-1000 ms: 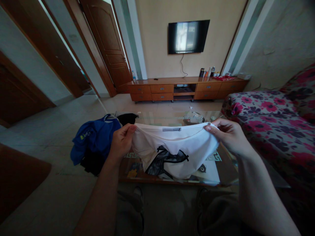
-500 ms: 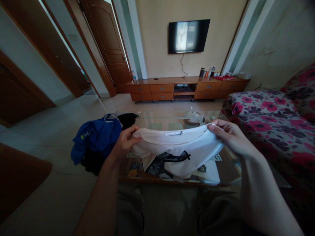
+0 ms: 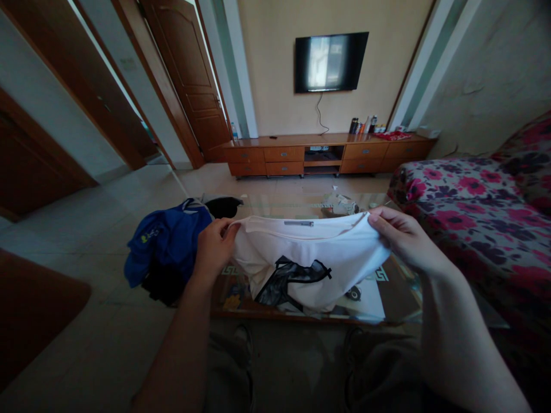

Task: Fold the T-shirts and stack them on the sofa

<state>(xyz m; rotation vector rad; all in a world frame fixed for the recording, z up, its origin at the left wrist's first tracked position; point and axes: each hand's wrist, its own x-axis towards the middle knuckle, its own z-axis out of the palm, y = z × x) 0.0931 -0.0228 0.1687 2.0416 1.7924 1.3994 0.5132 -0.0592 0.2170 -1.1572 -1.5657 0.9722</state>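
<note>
A white T-shirt (image 3: 340,252) with a dark grey and black print hangs stretched between my two hands, its neckline and small label facing up. My left hand (image 3: 216,246) pinches the shirt at its left shoulder. At the opposite shoulder, my right hand (image 3: 400,236) grips the cloth between thumb and fingers. The lower part of the shirt rests bunched on the glass coffee table (image 3: 402,292). Beyond my left wrist lies a heap of clothes, with a blue garment (image 3: 167,238) on top and black cloth under it.
A crumpled clear plastic bag (image 3: 340,202) sits at the table's far side. To the right stands a flowered sofa (image 3: 469,195). A low wooden cabinet (image 3: 282,154) with bottles runs along the far wall, below a television (image 3: 330,62).
Both hands have raised the neckline of the T-shirt slightly, and its front is pulled a little straighter. The clothes heap stays in place.
</note>
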